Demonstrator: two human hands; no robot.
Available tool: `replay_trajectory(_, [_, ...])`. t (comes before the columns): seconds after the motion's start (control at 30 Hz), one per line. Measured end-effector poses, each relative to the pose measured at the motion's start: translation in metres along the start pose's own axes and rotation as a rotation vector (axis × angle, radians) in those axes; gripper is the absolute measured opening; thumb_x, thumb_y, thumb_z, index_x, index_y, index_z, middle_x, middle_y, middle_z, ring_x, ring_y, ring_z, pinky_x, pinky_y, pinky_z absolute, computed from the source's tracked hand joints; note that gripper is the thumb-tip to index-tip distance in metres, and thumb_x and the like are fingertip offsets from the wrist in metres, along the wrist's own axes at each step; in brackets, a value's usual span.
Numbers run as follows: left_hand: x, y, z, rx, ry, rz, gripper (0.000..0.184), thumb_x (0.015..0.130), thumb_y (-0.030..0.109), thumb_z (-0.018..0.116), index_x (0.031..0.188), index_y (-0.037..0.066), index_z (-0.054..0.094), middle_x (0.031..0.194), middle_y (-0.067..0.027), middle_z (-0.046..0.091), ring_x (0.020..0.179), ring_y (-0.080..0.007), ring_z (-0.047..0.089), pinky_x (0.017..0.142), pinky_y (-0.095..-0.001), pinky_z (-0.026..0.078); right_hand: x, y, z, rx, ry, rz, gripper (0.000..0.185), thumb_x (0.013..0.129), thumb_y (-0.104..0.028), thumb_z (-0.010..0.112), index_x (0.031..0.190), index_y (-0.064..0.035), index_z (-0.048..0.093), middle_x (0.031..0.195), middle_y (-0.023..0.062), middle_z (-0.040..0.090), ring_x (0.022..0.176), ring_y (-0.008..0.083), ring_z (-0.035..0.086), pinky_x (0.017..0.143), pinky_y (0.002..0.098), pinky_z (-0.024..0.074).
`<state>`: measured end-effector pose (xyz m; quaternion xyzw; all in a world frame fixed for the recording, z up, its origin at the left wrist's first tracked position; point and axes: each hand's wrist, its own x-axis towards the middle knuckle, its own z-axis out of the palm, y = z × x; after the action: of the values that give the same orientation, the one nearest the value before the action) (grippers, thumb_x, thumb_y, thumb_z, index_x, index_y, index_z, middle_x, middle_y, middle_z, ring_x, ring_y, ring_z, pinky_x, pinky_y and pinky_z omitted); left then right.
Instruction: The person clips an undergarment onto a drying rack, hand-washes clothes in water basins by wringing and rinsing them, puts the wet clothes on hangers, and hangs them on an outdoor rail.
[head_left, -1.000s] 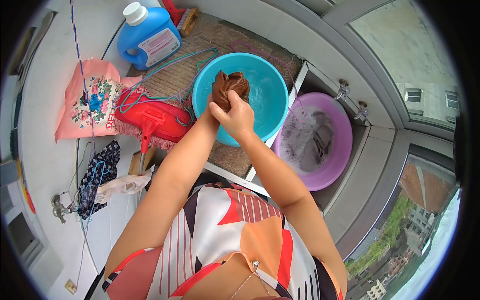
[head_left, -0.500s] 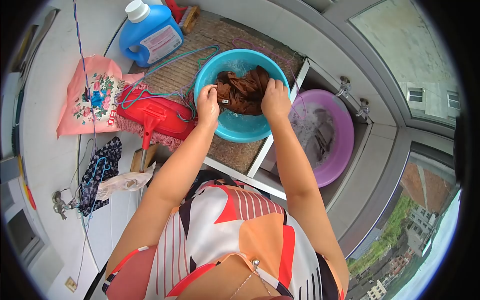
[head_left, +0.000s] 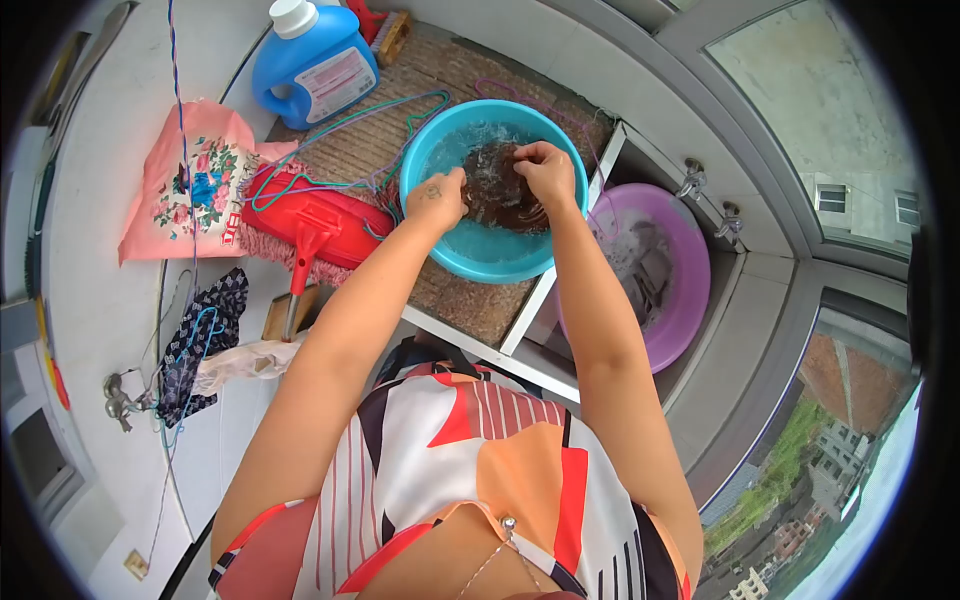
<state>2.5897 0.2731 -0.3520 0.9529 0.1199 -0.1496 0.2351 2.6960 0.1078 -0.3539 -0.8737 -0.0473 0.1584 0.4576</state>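
A brown cloth (head_left: 505, 190) lies mostly under water in the blue basin (head_left: 478, 267). My left hand (head_left: 438, 201) is closed at the cloth's left edge, over the basin's left side. At the upper right of the cloth, my right hand (head_left: 546, 174) pinches it between thumb and fingers. The water around the cloth is rippled. To the right and lower stands a purple basin (head_left: 690, 300) with foamy water and a greyish cloth (head_left: 652, 265) in it.
A blue detergent bottle (head_left: 318, 75) stands at the upper left, near a brush (head_left: 393, 37) and hangers (head_left: 350, 122). A red mop head (head_left: 325, 225) lies beside a pink floral bag (head_left: 195, 185). Two taps (head_left: 691, 178) are on the wall above the purple basin.
The brown cloth, at first bunched in both hands, was spread between them and is now lower in the water. My hands have moved apart, one to each side of it.
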Motion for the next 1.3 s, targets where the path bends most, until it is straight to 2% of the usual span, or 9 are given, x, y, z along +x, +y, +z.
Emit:
replay_trajectory(0.13, [-0.027, 0.0, -0.059, -0.156, 0.011, -0.037, 0.048, 0.073, 0.026, 0.073, 0.112, 0.01, 0.049, 0.092, -0.0144, 0.065, 0.093, -0.0317, 0.061, 0.077, -0.0441, 0.047, -0.031, -0.058, -0.066, 0.217, 0.049, -0.245, 0.011, 0.071, -0.003, 0.06, 0.082, -0.0026, 0.062, 0.072, 0.0001, 0.061, 0.067, 0.0084, 0.057, 0.063, 0.0234, 0.0449])
replay_trajectory(0.33, [-0.033, -0.013, -0.09, -0.023, -0.126, -0.007, 0.03, 0.077, 0.029, 0.07, 0.095, 0.006, 0.065, 0.085, -0.0122, 0.065, 0.086, -0.0251, 0.063, 0.074, -0.0382, 0.048, -0.066, -0.148, -0.126, 0.69, 0.037, -0.457, 0.018, 0.074, 0.006, 0.051, 0.087, 0.001, 0.063, 0.083, 0.0008, 0.061, 0.073, 0.0064, 0.055, 0.062, 0.0186, 0.0414])
replay_trajectory(0.43, [-0.023, -0.036, -0.081, -0.756, -0.126, 0.136, 0.028, 0.085, 0.03, 0.064, 0.092, 0.003, 0.065, 0.087, -0.0099, 0.066, 0.086, -0.0176, 0.063, 0.075, -0.0325, 0.048, -0.072, -0.162, -0.137, 0.718, -0.034, -0.42, 0.026, 0.074, 0.007, 0.046, 0.092, 0.0022, 0.064, 0.084, 0.0021, 0.062, 0.074, 0.0073, 0.055, 0.063, 0.0185, 0.0416])
replay_trajectory(0.57, [-0.03, -0.018, -0.088, -1.5, -0.107, -0.039, 0.028, 0.092, 0.028, 0.055, 0.102, 0.002, 0.06, 0.097, -0.0071, 0.064, 0.088, -0.014, 0.061, 0.081, -0.0282, 0.047, -0.049, -0.105, -0.124, 0.711, -0.086, -0.344, 0.03, 0.07, 0.011, 0.039, 0.083, -0.0001, 0.064, 0.081, 0.0034, 0.061, 0.075, 0.0098, 0.055, 0.067, 0.0211, 0.0435])
replay_trajectory(0.7, [-0.03, -0.009, -0.091, -1.676, -0.124, 0.032, 0.025, 0.094, 0.027, 0.052, 0.104, 0.004, 0.057, 0.101, -0.0075, 0.063, 0.09, -0.0146, 0.061, 0.08, -0.0289, 0.049, -0.042, -0.038, -0.096, 0.572, -0.333, -0.267, 0.024, 0.067, 0.015, 0.041, 0.073, -0.0012, 0.057, 0.085, 0.0063, 0.06, 0.086, 0.0154, 0.055, 0.079, 0.0258, 0.0425])
replay_trajectory(0.93, [-0.035, 0.017, -0.106, -1.391, -0.394, 0.222, 0.019, 0.085, 0.015, 0.06, 0.099, 0.002, 0.059, 0.095, -0.0056, 0.063, 0.086, -0.0113, 0.06, 0.078, -0.0261, 0.048, -0.063, -0.069, -0.046, 0.144, -0.332, -0.54, 0.044, 0.07, 0.008, 0.051, 0.109, -0.0074, 0.061, 0.118, 0.0083, 0.056, 0.114, 0.0234, 0.051, 0.097, 0.031, 0.0388])
replay_trajectory(1.03, [-0.047, 0.039, -0.138, -1.314, -0.465, 0.314, 0.023, 0.08, 0.008, 0.059, 0.101, -0.001, 0.057, 0.094, -0.0056, 0.062, 0.084, -0.0108, 0.059, 0.078, -0.0246, 0.048, -0.051, -0.074, -0.029, 0.321, -0.584, -0.246, 0.046, 0.07, 0.006, 0.055, 0.114, -0.0084, 0.059, 0.119, 0.0089, 0.056, 0.113, 0.0243, 0.052, 0.096, 0.0305, 0.0396])
replay_trajectory(1.07, [-0.049, 0.041, -0.149, -1.281, -0.51, 0.356, 0.025, 0.08, 0.006, 0.058, 0.103, -0.002, 0.056, 0.095, -0.0057, 0.061, 0.085, -0.011, 0.059, 0.079, -0.0247, 0.048, -0.036, -0.055, -0.015, 0.075, -0.455, -0.484, 0.041, 0.071, 0.002, 0.06, 0.111, -0.006, 0.059, 0.111, 0.0092, 0.059, 0.106, 0.0218, 0.055, 0.094, 0.0302, 0.041])
replay_trajectory(1.3, [-0.069, 0.047, -0.233, -1.032, -0.292, 0.438, 0.027, 0.079, 0.004, 0.056, 0.106, -0.001, 0.058, 0.092, -0.0044, 0.063, 0.082, -0.0092, 0.061, 0.075, -0.0221, 0.049, -0.025, -0.086, -0.099, 0.099, -0.657, -0.389, 0.017, 0.072, -0.006, 0.07, 0.085, -0.0041, 0.059, 0.082, -0.0023, 0.058, 0.081, 0.0088, 0.052, 0.077, 0.0246, 0.0423])
